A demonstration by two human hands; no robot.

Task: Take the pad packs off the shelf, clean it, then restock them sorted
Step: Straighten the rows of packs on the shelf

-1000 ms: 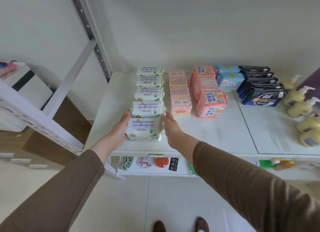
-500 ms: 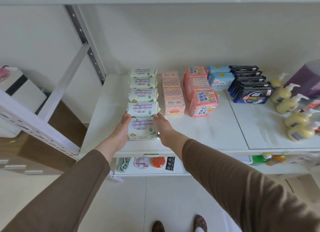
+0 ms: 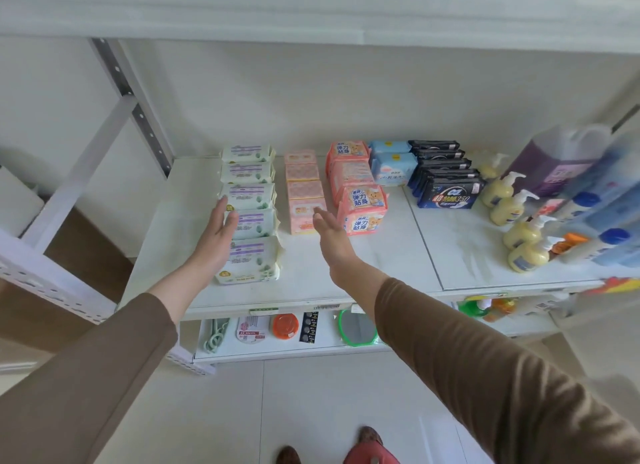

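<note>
On the white shelf (image 3: 363, 266) the pad packs stand in sorted rows: several pale green packs (image 3: 254, 255) at the left, small pink packs (image 3: 304, 189), orange-pink packs (image 3: 362, 209), two light blue packs (image 3: 394, 167) and black packs (image 3: 448, 193). My left hand (image 3: 218, 231) lies flat with straight fingers against the left side of the green row. My right hand (image 3: 329, 231) hovers open, fingers straight, in front of the nearest small pink pack, holding nothing.
Yellow pump bottles (image 3: 519, 235), a purple jug (image 3: 554, 162) and blue bottles (image 3: 606, 228) fill the shelf's right end. The shelf below holds a green mirror (image 3: 356, 328) and small carded goods (image 3: 285, 326). A grey upright post (image 3: 135, 106) stands left.
Both hands have let go of the front green pack. The left slid forward along the green row's side; the right moved right and forward toward the small pink packs.
</note>
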